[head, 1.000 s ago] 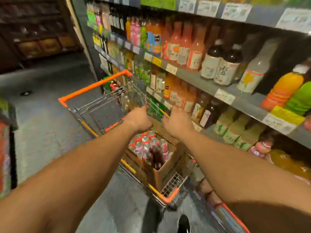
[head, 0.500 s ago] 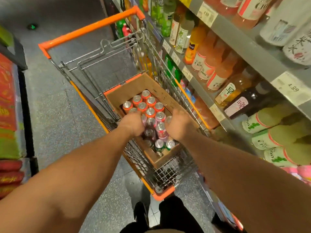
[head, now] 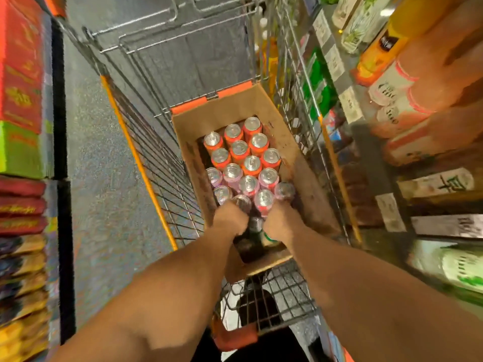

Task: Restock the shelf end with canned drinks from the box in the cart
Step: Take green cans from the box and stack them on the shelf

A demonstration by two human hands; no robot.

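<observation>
Since the earlier frame the view has tipped steeply down over the cart (head: 146,163), so its orange handle is nearly out of sight at the top left, and the shelf (head: 347,100) of bottled drinks blurs past on the right. The box (head: 295,152) sits in the cart's basket, its cans (head: 251,163) upright in rows. Both hands have sunk among the near cans; the left hand (head: 230,218) and right hand (head: 281,220) have fingers hidden, so their grip cannot be told.

A wire cart (head: 167,184) with orange trim carries an open cardboard box (head: 295,163) packed with upright cans (head: 239,148).
</observation>
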